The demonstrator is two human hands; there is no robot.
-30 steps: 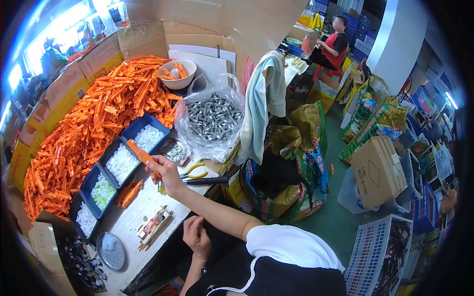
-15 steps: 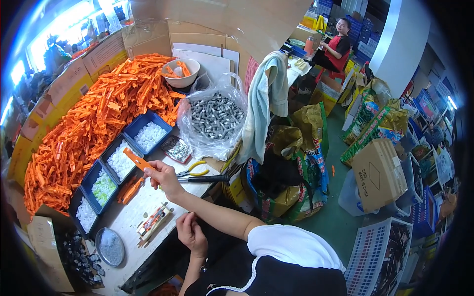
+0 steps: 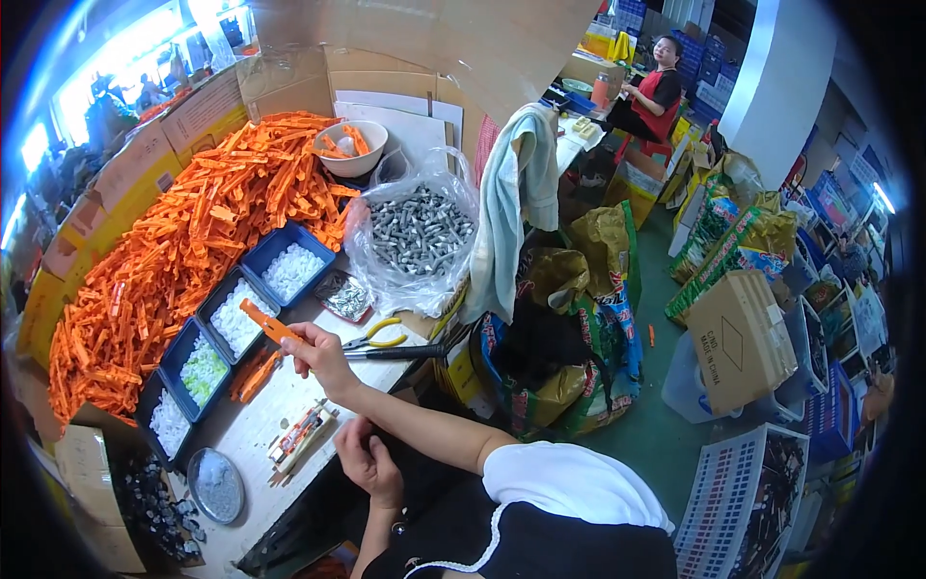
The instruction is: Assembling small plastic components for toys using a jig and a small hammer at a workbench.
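Observation:
A long, narrow orange plastic piece (image 3: 262, 317) points up and left from my right hand (image 3: 321, 357), which pinches its lower end above the bench. My left hand (image 3: 371, 466) is curled near the bench's front edge, close to my body; whatever its fingers may hold is hidden. Just left of it, on the white bench (image 3: 260, 482), lies a small pale fixture (image 3: 302, 436) with orange and metallic parts in it. More orange pieces (image 3: 255, 374) lie loose between the fixture and the trays.
A heap of orange pieces (image 3: 193, 241) fills the back, before cardboard walls. Blue trays (image 3: 307, 286) of small white and green parts line it. A bag of grey parts (image 3: 422, 232), yellow-handled pliers (image 3: 386, 338), a hammer-like tool (image 3: 410, 351) and a round dish (image 3: 216, 485) stand around. A seated person (image 3: 661, 92) is beyond.
My right hand has shifted slightly down with the orange piece. My left hand has turned a little and moved slightly left. The fixture stays put.

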